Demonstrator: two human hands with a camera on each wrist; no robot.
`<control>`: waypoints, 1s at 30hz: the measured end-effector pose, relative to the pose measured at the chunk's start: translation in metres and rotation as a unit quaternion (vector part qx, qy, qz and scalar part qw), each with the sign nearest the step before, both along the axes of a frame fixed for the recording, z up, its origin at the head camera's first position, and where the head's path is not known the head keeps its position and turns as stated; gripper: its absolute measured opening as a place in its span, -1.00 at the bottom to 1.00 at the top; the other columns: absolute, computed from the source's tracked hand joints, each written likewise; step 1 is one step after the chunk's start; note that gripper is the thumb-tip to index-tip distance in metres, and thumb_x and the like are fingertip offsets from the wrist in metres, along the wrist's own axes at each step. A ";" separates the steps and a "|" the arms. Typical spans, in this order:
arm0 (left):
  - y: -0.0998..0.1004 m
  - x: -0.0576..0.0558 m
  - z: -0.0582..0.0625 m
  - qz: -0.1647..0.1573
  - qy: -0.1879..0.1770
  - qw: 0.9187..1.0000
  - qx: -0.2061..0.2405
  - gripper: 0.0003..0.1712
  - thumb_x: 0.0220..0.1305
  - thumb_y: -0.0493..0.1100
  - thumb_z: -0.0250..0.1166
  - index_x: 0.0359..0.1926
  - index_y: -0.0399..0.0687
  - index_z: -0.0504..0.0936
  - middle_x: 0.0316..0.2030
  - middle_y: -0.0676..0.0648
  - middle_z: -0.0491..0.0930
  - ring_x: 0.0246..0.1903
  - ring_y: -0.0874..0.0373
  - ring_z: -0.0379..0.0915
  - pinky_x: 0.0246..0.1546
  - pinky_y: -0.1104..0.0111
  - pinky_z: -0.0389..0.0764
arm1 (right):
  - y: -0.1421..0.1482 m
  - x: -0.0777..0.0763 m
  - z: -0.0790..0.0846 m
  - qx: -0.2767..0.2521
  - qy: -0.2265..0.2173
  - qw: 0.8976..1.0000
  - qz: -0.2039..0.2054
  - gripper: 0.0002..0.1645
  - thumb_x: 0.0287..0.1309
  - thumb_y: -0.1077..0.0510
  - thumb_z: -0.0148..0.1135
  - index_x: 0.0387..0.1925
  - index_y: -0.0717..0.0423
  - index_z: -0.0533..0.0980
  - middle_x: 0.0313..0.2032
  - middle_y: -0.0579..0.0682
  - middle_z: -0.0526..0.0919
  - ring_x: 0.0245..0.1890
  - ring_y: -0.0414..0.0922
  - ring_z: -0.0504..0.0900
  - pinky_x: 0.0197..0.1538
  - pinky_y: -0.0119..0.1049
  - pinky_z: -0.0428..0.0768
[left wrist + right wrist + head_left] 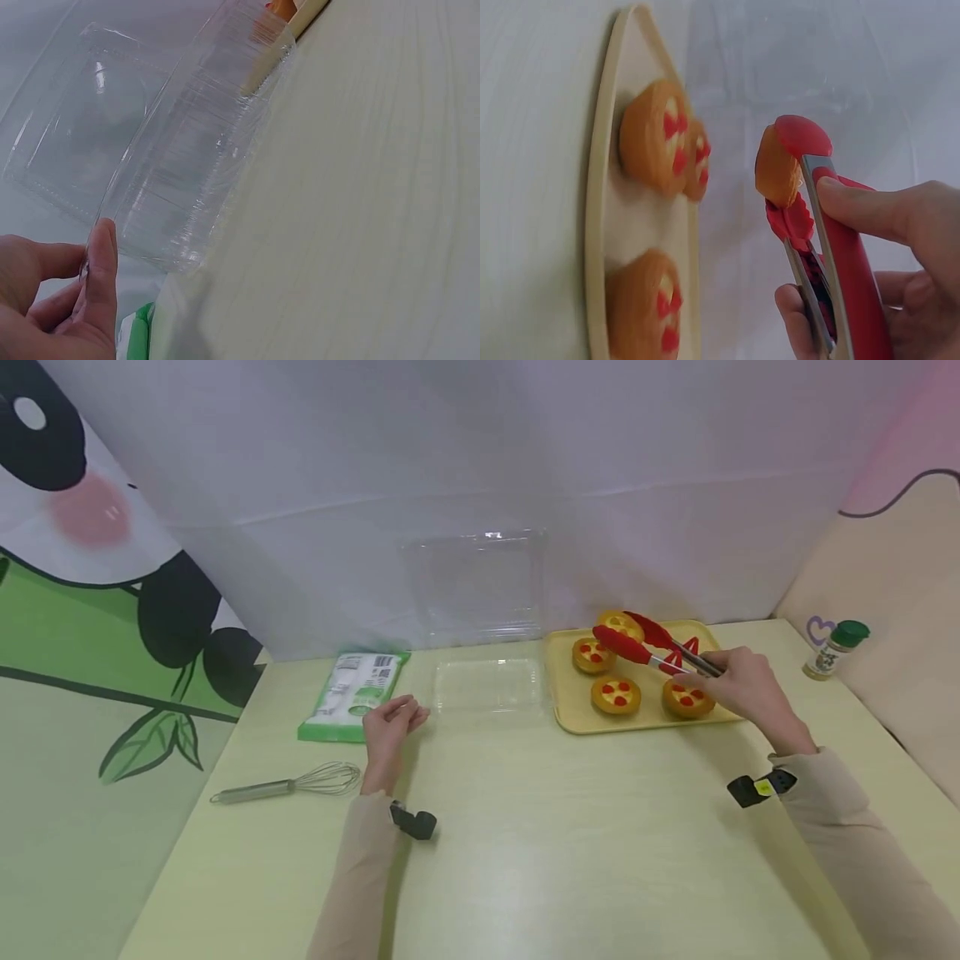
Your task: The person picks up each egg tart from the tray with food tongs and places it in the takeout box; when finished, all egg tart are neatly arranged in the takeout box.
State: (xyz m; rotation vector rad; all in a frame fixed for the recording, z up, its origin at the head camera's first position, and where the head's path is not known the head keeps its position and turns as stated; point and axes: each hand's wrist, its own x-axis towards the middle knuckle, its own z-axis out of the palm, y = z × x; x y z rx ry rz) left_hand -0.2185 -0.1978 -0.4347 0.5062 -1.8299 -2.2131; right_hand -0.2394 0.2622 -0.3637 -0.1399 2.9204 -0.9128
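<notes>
Red tongs [847,259] gripped by right hand [746,683] hold golden pastry [775,174], left hand [390,720] pinching clear box [487,685]

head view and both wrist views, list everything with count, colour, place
pastries: 4, golden-brown with red toppings, 3 on the tray, 1 in the tongs
tray: 1, yellow, back right of the table
tongs: 1, red and silver, in the right hand
container: 1, clear, open, left of the tray
packet: 1, white and green, left of the container
whisk: 1, silver, nearer than the packet
jar: 1, green-lidded, right of the tray
table: 1, pale yellow, under these
backdrop: 1, pale, cartoon print at left, behind the table
wrist cameras: 2, black, one per wrist
sleeves: 2, beige, both arms
left hand: 1, pinching the container's edge
right hand: 1, on the tongs
</notes>
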 end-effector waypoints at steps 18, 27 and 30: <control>0.005 -0.003 0.003 0.011 -0.010 1.000 0.004 -0.61 0.31 -0.47 0.18 0.12 -0.64 0.42 -0.35 -0.26 0.67 -0.53 0.30 0.64 -0.27 0.48 0.77 | -0.113 -0.010 0.006 -0.030 -0.005 0.992 0.121 -0.34 0.09 -0.08 0.42 0.06 0.35 0.57 -0.63 -0.08 0.33 -0.61 -0.14 0.23 -0.60 -0.41 0.13; 0.006 -0.007 0.002 0.016 -0.018 1.000 -0.004 -0.61 0.32 -0.44 0.19 0.12 -0.61 0.45 -0.22 -0.40 0.64 -0.52 0.31 0.64 -0.29 0.49 0.77 | -0.163 -0.029 -0.001 -0.024 -0.018 0.986 0.167 -0.62 0.04 -0.05 0.47 -0.50 0.18 0.57 -0.70 -0.13 0.27 -0.66 -0.18 0.21 -0.59 -0.41 0.08; 0.007 -0.008 0.002 0.016 -0.021 1.000 -0.003 -0.61 0.32 -0.44 0.19 0.12 -0.61 0.44 -0.22 -0.40 0.65 -0.53 0.31 0.64 -0.30 0.50 0.77 | -0.176 -0.035 -0.001 -0.008 -0.032 0.984 0.175 -0.62 0.05 -0.04 0.47 -0.48 0.19 0.58 -0.69 -0.12 0.31 -0.65 -0.19 0.22 -0.58 -0.42 0.10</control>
